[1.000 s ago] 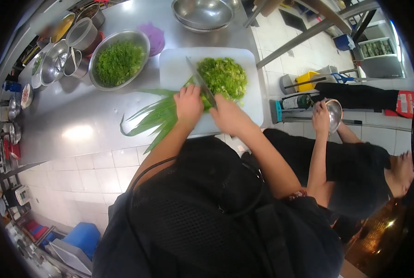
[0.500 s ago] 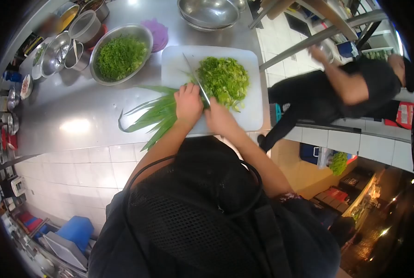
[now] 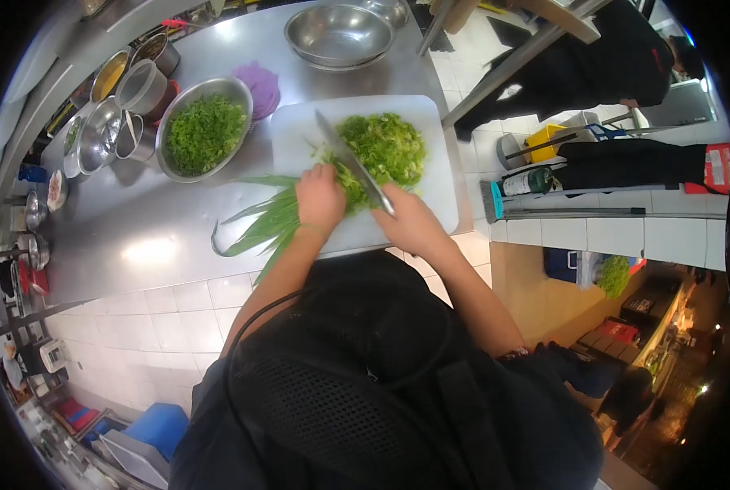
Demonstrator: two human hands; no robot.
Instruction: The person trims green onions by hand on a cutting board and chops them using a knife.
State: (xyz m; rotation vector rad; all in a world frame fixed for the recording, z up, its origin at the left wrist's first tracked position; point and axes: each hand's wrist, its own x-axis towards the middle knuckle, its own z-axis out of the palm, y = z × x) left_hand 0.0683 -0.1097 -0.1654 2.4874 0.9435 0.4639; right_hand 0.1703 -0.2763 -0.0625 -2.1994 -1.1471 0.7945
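Observation:
My left hand [image 3: 322, 198] is closed over a bunch of long green leaves [image 3: 260, 220], pressing it on the white cutting board [image 3: 293, 122]. The leaf tips fan out to the left, past the board onto the steel table. In my right hand [image 3: 414, 222] is a kitchen knife [image 3: 351, 160], gripped by its handle. Its blade points up and left across the board, with its broad side showing. Chopped greens [image 3: 393, 149] lie heaped just beyond and right of the blade. Where the leaves end under my left fingers is hidden.
Left of the board stands a steel bowl [image 3: 162, 151] of finely cut greens, beside a purple cloth [image 3: 259, 86]. Stacked steel bowls [image 3: 340, 34] sit at the back. Pots and tubs line the far left. A person in black [image 3: 602, 57] is beyond a metal rail [image 3: 512, 65].
My right hand has drawn slightly away from my left, and the knife blade has turned to show more of its side. The person in black has moved farther off. The view has shifted.

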